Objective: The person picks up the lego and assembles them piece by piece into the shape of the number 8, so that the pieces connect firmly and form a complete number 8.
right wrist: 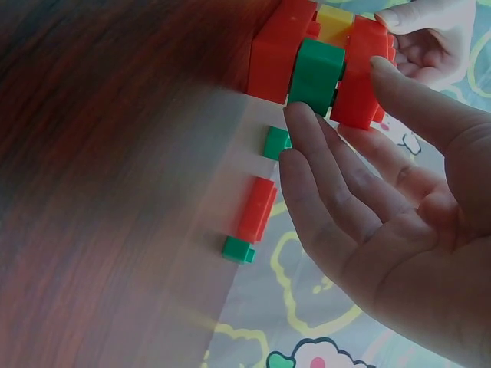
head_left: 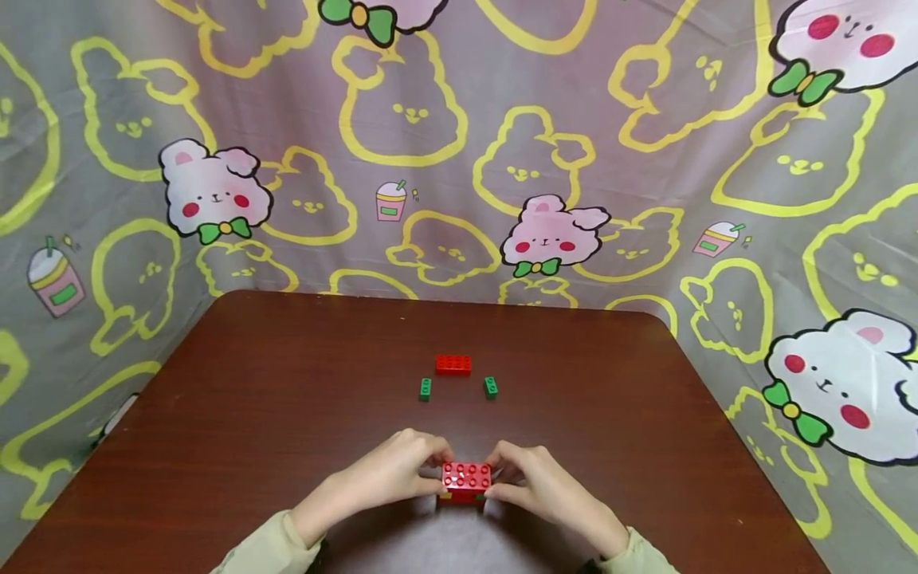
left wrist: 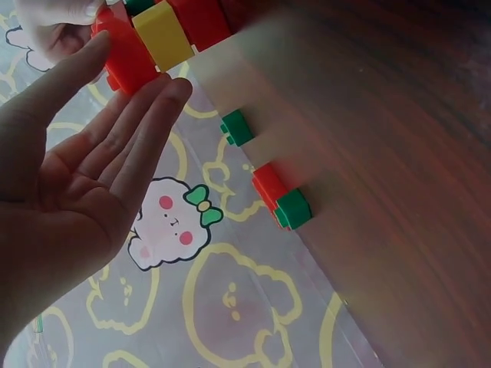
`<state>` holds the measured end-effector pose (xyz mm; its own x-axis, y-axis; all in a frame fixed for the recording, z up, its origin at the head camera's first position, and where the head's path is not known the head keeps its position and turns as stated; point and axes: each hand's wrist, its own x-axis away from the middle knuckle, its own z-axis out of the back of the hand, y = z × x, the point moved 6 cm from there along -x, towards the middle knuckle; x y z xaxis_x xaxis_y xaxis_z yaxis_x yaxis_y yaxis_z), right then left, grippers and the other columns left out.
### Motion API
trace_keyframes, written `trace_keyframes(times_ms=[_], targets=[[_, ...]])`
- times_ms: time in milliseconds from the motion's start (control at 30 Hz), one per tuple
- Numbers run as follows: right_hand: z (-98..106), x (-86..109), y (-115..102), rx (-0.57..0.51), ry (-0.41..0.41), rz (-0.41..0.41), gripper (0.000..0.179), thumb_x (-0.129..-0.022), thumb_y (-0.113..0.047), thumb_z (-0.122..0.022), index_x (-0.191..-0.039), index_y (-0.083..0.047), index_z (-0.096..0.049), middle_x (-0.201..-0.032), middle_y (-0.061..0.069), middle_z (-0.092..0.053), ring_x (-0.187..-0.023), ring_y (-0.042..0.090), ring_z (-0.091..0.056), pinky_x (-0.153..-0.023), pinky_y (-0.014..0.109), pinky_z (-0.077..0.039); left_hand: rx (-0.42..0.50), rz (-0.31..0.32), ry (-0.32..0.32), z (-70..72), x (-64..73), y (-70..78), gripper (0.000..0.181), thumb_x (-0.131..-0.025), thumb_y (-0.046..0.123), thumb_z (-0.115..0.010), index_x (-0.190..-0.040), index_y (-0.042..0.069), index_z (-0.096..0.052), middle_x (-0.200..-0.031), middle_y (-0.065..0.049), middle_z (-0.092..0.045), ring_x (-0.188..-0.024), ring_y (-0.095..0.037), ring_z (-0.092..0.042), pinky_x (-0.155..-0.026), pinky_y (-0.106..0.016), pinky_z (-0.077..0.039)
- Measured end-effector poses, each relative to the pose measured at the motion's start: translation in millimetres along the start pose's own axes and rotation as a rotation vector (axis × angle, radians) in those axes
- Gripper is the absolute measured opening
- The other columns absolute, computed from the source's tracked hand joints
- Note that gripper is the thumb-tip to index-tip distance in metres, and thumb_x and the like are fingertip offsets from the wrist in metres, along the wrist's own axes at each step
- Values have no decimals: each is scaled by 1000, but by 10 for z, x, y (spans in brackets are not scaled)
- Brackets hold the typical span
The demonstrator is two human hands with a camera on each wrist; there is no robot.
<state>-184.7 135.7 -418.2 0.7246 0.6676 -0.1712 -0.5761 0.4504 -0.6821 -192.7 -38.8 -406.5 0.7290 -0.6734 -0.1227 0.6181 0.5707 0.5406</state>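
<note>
A small stack of toy building blocks stands at the table's near side. Its top red block [head_left: 466,476], eight studs up, is pinched at the left end by my left hand [head_left: 398,469] and at the right end by my right hand [head_left: 536,478], thumbs on the near side and fingers on the far side. Under it sit a yellow block [left wrist: 163,37] on the left and a green block [right wrist: 316,73] on the right, with a gap between them. Another red block [right wrist: 278,57] forms the base on the table.
Farther back on the brown table [head_left: 301,359] lies a loose red block [head_left: 453,365]. Two small green blocks, one on the left [head_left: 425,389] and one on the right [head_left: 491,388], lie just nearer than it. A patterned cloth [head_left: 445,88] hangs behind and beside the table.
</note>
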Motion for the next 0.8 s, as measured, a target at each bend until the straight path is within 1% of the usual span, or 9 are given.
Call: trace_keyframes(times_ms=[133, 200, 333, 400, 433, 533, 667, 800], targets=[[13, -8, -8, -1, -10, 8, 19, -88, -20, -74, -99, -9, -63, -91, 6, -76, -78, 4, -70, -64, 18, -55, 1, -7, -7, 6, -3, -15, 24, -78, 18, -84, -96, 8, -71, -91, -1, -76, -80, -5, -69, -69, -13, -53], [15, -9, -9, 3, -12, 13, 19, -88, -20, -74, -100, -9, -63, -90, 5, -76, -78, 4, -70, -65, 18, -55, 7, -11, -19, 17, -4, -24, 24, -78, 17, -84, -97, 8, -72, -91, -2, -76, -81, -6, -70, -70, -14, -53], [18, -8, 13, 11, -19, 8, 19, -88, -20, -74, -100, -9, -63, -89, 4, -76, -78, 3, -70, -65, 18, -55, 38, -1, -44, 75, -27, -85, 26, -79, 13, -82, -100, 3, -71, -95, -7, -76, -85, -13, -72, -74, -21, -57], [26, -6, 24, 16, -20, 5, 19, -88, -21, -74, -100, -9, -63, -88, 4, -76, -78, 3, -69, -65, 18, -55, 48, 10, -37, 128, -53, -134, 27, -80, 12, -82, -102, 1, -70, -98, -10, -76, -88, -18, -73, -76, -26, -59], [31, -5, 27, 18, -20, 3, 19, -88, -21, -74, -100, -10, -63, -88, 4, -76, -78, 3, -69, -65, 18, -55, 47, 23, -28, 152, -69, -163, 29, -80, 12, -82, -104, 0, -70, -99, -11, -75, -89, -20, -73, -77, -28, -59], [46, 2, 28, 21, -20, 6, 20, -88, -21, -74, -100, -9, -63, -87, 4, -75, -77, 3, -69, -65, 19, -55, 18, 35, 32, 232, -122, -235, 30, -80, 12, -81, -105, -1, -70, -100, -13, -75, -90, -24, -72, -78, -31, -59], [60, 13, 34, 18, -20, 12, 20, -88, -20, -74, -100, -9, -63, -87, 3, -76, -77, 3, -69, -65, 19, -55, -23, 57, 126, 316, -200, -320, 29, -81, 11, -81, -104, -2, -70, -100, -13, -75, -89, -25, -72, -78, -31, -58], [68, 20, 34, 20, -22, 20, 20, -88, -20, -74, -100, -9, -62, -87, 3, -76, -77, 2, -69, -65, 19, -55, -28, 85, 200, 365, -280, -414, 28, -80, 9, -80, -103, -3, -69, -98, -15, -75, -87, -25, -73, -77, -34, -59]])
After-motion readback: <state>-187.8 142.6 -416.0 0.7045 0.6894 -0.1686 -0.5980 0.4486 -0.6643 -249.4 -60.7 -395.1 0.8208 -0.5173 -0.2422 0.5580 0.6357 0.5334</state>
